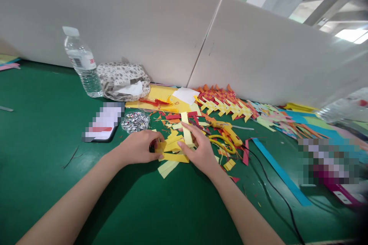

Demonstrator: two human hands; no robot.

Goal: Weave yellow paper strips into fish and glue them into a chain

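Observation:
My left hand [143, 146] is closed in a pinch on the left end of some folded yellow paper strips [174, 144]. My right hand [201, 151] has its thumb and fingers about a pale yellow paper strip [187, 132], which stands up from the folded strips. Below them a loose pale strip [168, 168] lies on the green table. Around both hands are paper scraps in yellow, red and orange. Just right of my right hand lie yellow-handled scissors [221, 143] and a yellow glue gun [230, 132].
A water bottle [82, 63], a patterned tissue pouch [123, 80], a phone [104, 122] and a dish of googly eyes [135, 121] stand left. Woven paper fish [224, 103] lie by the partition [161, 26]. A black cord [274, 189], blue strip [280, 172] and magenta object [335, 191] are right.

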